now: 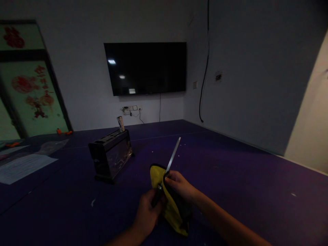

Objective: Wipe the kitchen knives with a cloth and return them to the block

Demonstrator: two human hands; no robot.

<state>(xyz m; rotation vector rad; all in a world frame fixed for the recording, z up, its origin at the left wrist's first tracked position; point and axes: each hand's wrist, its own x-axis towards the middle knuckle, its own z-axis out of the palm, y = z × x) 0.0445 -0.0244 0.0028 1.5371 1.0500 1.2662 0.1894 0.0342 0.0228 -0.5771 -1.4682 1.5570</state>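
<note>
My left hand (148,212) is closed round the black handle of a narrow knife (173,155). Its silvery blade points up and away from me. My right hand (179,184) pinches a yellow cloth with black edging (172,213) against the lower part of the blade, thumb on top. The cloth drapes on both sides of the knife and hangs below my hands. To the left stands a black knife block (101,160) with slots on top and a shiny side panel. A pale patterned handle (120,123) sticks up at its far end.
A dark purple surface (225,164) spreads all around, with small white scraps on it. Printed paper (25,165) and clear plastic film (52,146) lie at the left. Behind are a wall television (147,68), sockets (134,108) and a hanging black cable (205,75).
</note>
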